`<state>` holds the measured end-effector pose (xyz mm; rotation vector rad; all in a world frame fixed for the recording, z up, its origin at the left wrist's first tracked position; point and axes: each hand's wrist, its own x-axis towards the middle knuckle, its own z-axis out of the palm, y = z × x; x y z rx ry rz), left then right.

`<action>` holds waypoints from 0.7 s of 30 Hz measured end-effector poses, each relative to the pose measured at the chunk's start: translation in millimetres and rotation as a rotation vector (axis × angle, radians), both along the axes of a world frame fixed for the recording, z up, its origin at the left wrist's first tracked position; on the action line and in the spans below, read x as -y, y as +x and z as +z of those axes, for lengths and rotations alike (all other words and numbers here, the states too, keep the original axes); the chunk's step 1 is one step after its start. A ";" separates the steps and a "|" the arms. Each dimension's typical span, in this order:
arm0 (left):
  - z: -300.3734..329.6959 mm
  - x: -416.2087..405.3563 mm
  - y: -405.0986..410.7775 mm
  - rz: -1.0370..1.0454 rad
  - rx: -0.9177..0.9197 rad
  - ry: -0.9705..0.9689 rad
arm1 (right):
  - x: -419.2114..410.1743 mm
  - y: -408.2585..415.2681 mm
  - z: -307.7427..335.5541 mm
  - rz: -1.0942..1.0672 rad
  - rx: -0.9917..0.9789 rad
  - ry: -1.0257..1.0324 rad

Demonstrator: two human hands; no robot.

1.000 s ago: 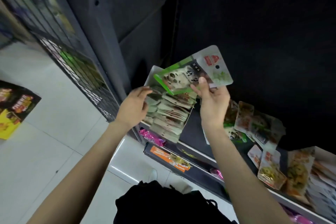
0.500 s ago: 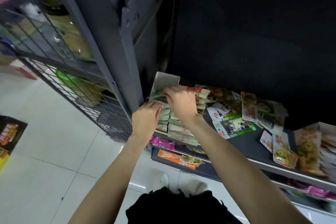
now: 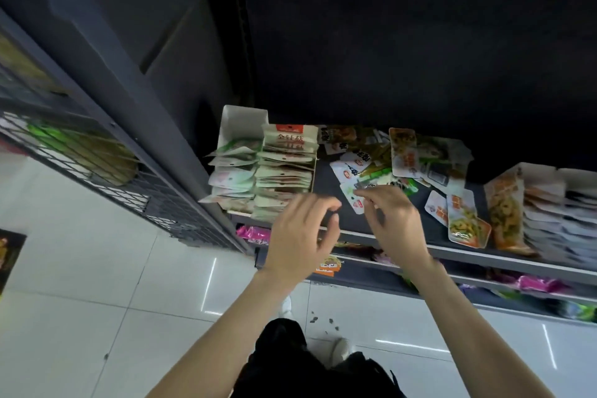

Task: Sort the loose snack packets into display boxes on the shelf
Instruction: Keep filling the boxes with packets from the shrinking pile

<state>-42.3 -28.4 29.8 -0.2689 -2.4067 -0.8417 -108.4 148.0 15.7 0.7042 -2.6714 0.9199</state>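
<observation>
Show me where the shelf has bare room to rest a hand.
Bare dark shelf lies between the left display box and the loose packets, and along the front edge right of the right hand. The middle pile is crowded.

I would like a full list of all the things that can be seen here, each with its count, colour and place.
display box: one, white card, left end of the shelf, packed with rows of packets
packets in it: many, pale green and cream
loose snack packets: a heap, count unclear, green, white, orange, middle of the shelf
second display box: one, white, right end, filled
shelf: one, dark grey; lower shelves hold pink and orange packets
wire rack: one, grey, far left
floor: white tiles
shoes: two, white, below
left hand: fingers loosely curled, holds nothing
right hand: pinches a white loose packet at the heap's near edge
</observation>
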 end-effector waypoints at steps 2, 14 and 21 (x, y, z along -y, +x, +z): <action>-13.3 -27.2 -13.1 -0.030 0.047 -0.022 | -35.5 -5.2 -15.7 -0.041 0.070 0.046; -132.4 -75.3 -167.3 0.224 0.300 -0.609 | -107.8 -112.6 -111.5 -0.108 -0.249 0.507; -145.2 -64.0 -243.4 0.277 0.565 -0.807 | -88.7 -179.9 -134.4 -0.139 -0.107 0.641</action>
